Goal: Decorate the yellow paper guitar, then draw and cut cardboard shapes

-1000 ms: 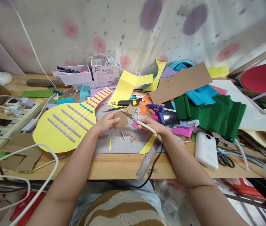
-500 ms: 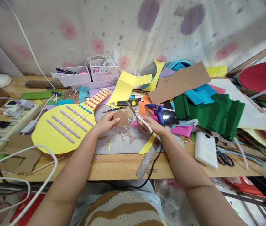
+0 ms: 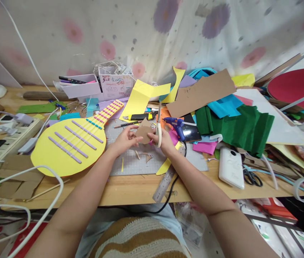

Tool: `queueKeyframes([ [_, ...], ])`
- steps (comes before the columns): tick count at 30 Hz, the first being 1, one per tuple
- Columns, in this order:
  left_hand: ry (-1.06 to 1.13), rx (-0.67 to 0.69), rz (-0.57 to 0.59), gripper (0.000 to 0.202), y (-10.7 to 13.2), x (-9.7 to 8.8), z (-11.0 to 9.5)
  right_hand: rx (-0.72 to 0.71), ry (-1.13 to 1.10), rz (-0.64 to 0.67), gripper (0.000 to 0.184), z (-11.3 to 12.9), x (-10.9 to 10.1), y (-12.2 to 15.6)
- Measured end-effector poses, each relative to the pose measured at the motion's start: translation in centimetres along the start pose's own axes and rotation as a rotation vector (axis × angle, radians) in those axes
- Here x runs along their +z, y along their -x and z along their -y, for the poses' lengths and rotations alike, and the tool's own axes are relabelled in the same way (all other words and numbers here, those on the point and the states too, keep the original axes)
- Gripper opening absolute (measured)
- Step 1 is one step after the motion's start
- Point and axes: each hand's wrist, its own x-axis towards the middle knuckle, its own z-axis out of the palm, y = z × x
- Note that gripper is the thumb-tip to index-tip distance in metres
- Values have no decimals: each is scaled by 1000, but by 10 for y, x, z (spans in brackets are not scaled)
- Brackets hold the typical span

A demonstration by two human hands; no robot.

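My left hand (image 3: pixel 124 140) pinches a small rounded piece of brown cardboard (image 3: pixel 143 135) above the grey cutting mat (image 3: pixel 134 161). My right hand (image 3: pixel 163 142) is closed round the cream handles of a pair of scissors (image 3: pixel 159 123), whose blades point straight up and away from me. Its fingers also touch the right edge of the cardboard piece. Brown offcuts (image 3: pixel 146 157) lie on the mat under both hands. A yellow paper guitar (image 3: pixel 68 147) with purple strips lies just left of my left hand.
A steel ruler (image 3: pixel 165 182) and a black cord hang over the table's front edge. Close by on the right lie a blue glue gun (image 3: pixel 177 125), a white device (image 3: pixel 231 167) and black scissors (image 3: pixel 251 176). Coloured paper, green crepe (image 3: pixel 237 129) and cardboard pile up behind. Power strip and cables sit left.
The scissors swung from lying across toward the cardboard to pointing straight up. My right hand moved left and now meets the cardboard piece beside my left hand.
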Motion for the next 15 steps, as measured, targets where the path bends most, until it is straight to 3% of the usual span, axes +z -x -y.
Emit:
queueKeyframes([
  [5, 232, -147, -25, 48, 1, 21, 6, 4, -92, -111, 51, 0, 6, 0],
  [11, 274, 13, -343, 37, -3, 17, 7, -9, 4, 56, 46, 0, 10, 3],
  [13, 288, 23, -327, 37, -2, 17, 5, -20, 32, 82, 45, -2, 11, 3],
  [15, 298, -14, -222, 37, 0, 19, 3, -36, 33, 66, 45, -3, 11, 3],
])
